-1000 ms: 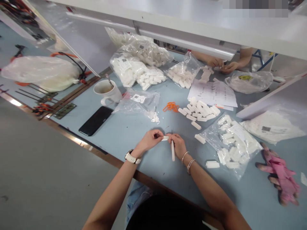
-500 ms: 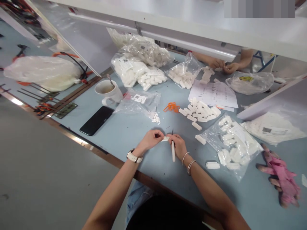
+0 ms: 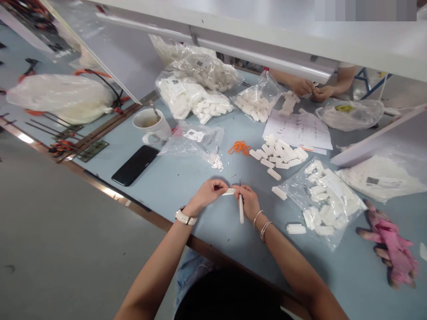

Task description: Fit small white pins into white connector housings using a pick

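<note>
Between my two hands is a small white plastic piece (image 3: 229, 191) with rows of tiny marks or holes. My left hand (image 3: 211, 195) pinches its left end. My right hand (image 3: 248, 202) is closed around a thin white-handled tool (image 3: 241, 210) with a dark pointed tip, and its fingertips meet the piece's right end. Just beyond my hands lie a pile of tiny white bits (image 3: 217, 162) and a bunch of orange strips (image 3: 239, 147). A heap of white plastic pieces (image 3: 278, 153) lies to the right of these.
A black phone (image 3: 135, 165) and a mug (image 3: 152, 126) with a spoon stand left. Several plastic bags (image 3: 196, 89) of white parts sit at the back. An open bag (image 3: 322, 200) and pink gloves (image 3: 392, 244) lie right. Across the table are another person's hands (image 3: 312, 89).
My hands hold almost the same position on the white piece. The view has shifted very slightly. The other person's hands have moved a little.
</note>
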{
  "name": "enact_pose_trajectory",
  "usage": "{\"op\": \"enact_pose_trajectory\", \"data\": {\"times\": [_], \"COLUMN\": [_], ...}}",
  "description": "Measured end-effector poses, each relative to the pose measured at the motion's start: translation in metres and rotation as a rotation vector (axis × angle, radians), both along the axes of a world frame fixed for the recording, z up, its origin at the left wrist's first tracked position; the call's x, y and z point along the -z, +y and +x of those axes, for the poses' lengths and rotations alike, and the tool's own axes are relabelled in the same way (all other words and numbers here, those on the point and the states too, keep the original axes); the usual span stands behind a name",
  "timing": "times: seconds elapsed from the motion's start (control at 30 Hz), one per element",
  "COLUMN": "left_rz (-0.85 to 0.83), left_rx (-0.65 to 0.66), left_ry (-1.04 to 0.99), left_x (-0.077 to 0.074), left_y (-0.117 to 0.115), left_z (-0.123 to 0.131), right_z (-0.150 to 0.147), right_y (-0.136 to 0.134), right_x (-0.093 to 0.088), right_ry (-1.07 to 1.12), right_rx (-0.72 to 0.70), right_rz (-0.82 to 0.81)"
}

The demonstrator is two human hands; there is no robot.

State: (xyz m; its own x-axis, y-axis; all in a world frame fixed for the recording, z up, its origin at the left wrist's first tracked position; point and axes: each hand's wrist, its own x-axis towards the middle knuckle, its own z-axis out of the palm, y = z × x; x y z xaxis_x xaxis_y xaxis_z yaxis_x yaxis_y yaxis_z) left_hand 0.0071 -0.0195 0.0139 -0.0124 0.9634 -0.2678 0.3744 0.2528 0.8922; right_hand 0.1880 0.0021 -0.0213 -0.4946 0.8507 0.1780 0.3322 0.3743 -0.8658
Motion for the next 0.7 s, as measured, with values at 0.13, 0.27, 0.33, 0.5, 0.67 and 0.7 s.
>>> {"op": "enact_pose_trajectory", "data": {"times": [0.13, 0.27, 0.33, 0.5, 0.67, 0.7], "left_rz": [0.034, 0.131, 0.211, 0.341, 0.297, 0.292], "left_rx": [0.011, 0.010, 0.031, 0.132, 0.104, 0.102], "left_ry": [0.005, 0.097, 0.179, 0.327, 0.418, 0.420], "left_x": [0.002, 0.005, 0.007, 0.004, -0.004, -0.005], "left_y": [0.000, -0.001, -0.002, 0.001, 0.003, 0.002], "left_z": [0.002, 0.007, 0.010, 0.015, 0.020, 0.021], "right_z": [-0.001, -0.001, -0.001, -0.001, -0.001, -0.001], "right_y": [0.000, 0.001, 0.001, 0.000, 0.000, 0.000], "right_x": [-0.002, -0.003, -0.002, 0.000, 0.000, 0.000], "right_ry": [0.002, 0.007, 0.008, -0.004, 0.010, 0.011], "right_rx": [0.008, 0.001, 0.005, 0.014, 0.021, 0.019], "right_rz": [0.022, 0.030, 0.027, 0.016, 0.015, 0.016]}}
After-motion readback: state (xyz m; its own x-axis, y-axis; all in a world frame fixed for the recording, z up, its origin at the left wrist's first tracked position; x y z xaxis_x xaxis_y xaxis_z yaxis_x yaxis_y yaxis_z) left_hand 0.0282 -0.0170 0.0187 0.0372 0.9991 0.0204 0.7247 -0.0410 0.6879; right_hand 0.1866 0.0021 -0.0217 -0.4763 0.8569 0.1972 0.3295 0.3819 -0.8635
